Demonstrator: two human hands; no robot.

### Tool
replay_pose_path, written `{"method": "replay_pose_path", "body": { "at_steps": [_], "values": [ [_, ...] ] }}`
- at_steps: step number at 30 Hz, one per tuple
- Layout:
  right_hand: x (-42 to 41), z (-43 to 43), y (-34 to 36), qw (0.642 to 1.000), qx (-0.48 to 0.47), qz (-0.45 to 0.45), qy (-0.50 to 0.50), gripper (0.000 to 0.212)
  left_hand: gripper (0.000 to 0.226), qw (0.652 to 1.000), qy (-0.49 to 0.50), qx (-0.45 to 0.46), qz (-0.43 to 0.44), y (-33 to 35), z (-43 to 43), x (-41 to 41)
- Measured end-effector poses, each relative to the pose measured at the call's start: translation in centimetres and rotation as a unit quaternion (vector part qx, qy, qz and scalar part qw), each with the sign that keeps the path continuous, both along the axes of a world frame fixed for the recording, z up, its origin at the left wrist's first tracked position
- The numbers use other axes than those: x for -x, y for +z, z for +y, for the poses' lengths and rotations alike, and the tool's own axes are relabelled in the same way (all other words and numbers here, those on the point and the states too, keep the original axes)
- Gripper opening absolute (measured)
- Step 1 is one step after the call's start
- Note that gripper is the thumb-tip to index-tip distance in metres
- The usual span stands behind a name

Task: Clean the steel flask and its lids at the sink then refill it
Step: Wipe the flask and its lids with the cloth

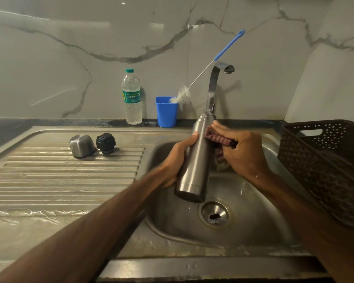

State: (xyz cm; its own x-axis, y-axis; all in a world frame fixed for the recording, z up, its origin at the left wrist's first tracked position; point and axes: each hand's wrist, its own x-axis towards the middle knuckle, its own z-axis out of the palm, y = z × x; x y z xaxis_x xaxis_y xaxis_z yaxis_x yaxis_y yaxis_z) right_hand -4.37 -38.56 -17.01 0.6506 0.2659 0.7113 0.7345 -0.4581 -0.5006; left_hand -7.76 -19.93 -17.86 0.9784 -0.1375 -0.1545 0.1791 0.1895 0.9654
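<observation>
over the basin of the stainless steel sink (172, 227), a tall brushed-steel flask (194, 168) is held tilted, its open neck up near the chrome tap (213, 86) and its base low above the round drain (214, 214). the left hand (177, 160) grips the flask's body from the left, fingers curled round it and thumb lying along the metal. the right hand (240, 149) presses a red checked cloth (218, 138) against the flask's upper right side, fingers curled over the cloth.

on the ribbed draining surface (59, 180) to the left stand a dome-shaped steel cup lid (81, 145) and, just beside it, a black plastic stopper lid (106, 143). behind them, at the marble-patterned wall (70, 58), a clear plastic water bottle with a green cap (131, 97) stands near a blue plastic cup (166, 111) that holds a white bottle brush with a blue handle (204, 72), leaning right. a dark brown woven plastic basket (325, 166) sits at the right of the sink.
</observation>
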Motion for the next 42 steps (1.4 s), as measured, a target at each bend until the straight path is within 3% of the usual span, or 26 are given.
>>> {"method": "replay_pose_path", "body": {
  "at_steps": [3,8,11,14,18,23,29,34,38,40,42],
  "values": [
    [-0.7,-0.6,0.0,1.0,-0.009,0.002,-0.027,0.056,0.056,1.0,-0.005,-0.03,-0.003,-0.1,-0.4,0.1],
    [-0.4,-0.7,-0.1,0.998,0.033,-0.05,0.007,0.057,0.047,0.999,0.004,-0.031,-0.021,-0.2,-0.3,0.0],
    [-1.8,-1.1,-0.1,0.999,-0.004,-0.008,-0.045,0.06,0.038,0.996,-0.012,-0.058,-0.063,-0.3,-0.7,0.1],
    [-1.9,-1.3,-0.5,0.998,0.022,-0.007,-0.057,0.057,0.026,0.987,-0.019,-0.103,-0.119,-0.8,-0.8,0.0],
    [-1.2,-1.1,-0.3,0.995,0.082,-0.054,-0.025,0.052,0.036,0.974,-0.023,-0.155,-0.161,-1.0,-0.4,-0.4],
    [-2.6,-1.9,-0.2,0.992,0.046,-0.01,-0.116,0.054,0.036,0.973,-0.056,-0.154,-0.16,-1.2,-0.8,-0.3],
    [-1.8,-1.5,-0.4,0.986,0.048,0.012,-0.156,0.044,0.045,0.996,-0.008,-0.083,-0.036,-1.4,-0.5,-0.2],
    [1.6,0.1,0.8,0.994,0.042,0.08,-0.067,0.033,0.061,0.998,0.05,-0.015,-0.02,-0.7,0.9,-0.9],
    [5.4,2.3,1.2,0.993,0.109,0.05,0.018,0.039,0.073,0.996,0.082,0.021,-0.017,-0.3,1.9,-0.9],
    [7.4,3.3,1.4,0.988,0.137,0.051,0.038,0.04,0.066,0.994,0.092,0.05,-0.006,-0.1,2.7,-1.0],
    [9.0,4.1,1.6,0.983,0.175,-0.004,0.061,0.041,0.059,0.992,0.105,0.074,-0.005,0.0,3.2,-1.2]
  ]
}}
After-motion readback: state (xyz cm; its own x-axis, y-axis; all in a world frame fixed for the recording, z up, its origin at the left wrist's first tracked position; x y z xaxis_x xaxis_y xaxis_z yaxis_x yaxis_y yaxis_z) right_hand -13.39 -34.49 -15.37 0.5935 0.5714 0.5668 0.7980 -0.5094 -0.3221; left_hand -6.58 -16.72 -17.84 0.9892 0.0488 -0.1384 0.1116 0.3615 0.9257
